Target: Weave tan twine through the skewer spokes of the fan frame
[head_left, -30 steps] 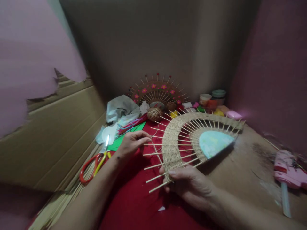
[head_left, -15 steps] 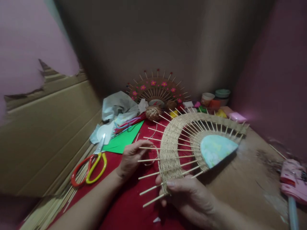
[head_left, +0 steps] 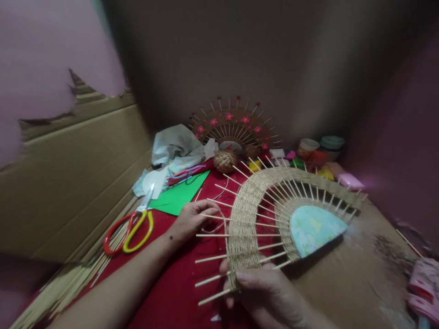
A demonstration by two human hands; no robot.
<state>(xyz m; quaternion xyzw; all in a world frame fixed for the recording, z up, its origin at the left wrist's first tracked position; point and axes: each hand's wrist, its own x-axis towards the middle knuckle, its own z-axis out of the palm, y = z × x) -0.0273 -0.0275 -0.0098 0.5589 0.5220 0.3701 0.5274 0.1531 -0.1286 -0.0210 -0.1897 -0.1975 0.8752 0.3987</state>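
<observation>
A woven fan-shaped piece (head_left: pixel 243 214) with thin sticks radiating through it and a pale blue patterned half-round centre (head_left: pixel 315 228) tilts above the red cloth. My right hand (head_left: pixel 270 288) grips its lower left end, thumb on the front and fingers behind. At the fan's left edge my left hand (head_left: pixel 195 219) pinches the twine (head_left: pixel 221 224), which loops round toward the outer weave beside the stick tips. A ball of twine (head_left: pixel 225 161) lies behind, with a strand trailing forward from it.
Scissors (head_left: pixel 132 230) with red and yellow handles, green paper (head_left: pixel 181 194) and a bundle of sticks (head_left: pixel 68 285) lie left. Cardboard (head_left: pixel 82 183) stands at the left. Behind are a flowered fan (head_left: pixel 236 121), coloured clay packs and cups (head_left: pixel 308 146). A pink glue gun (head_left: pixel 425 288) is right.
The view has shifted, so most background things appear further right. My left hand has moved slightly up relative to the fan's sticks, still with the twine. My right hand keeps its grip.
</observation>
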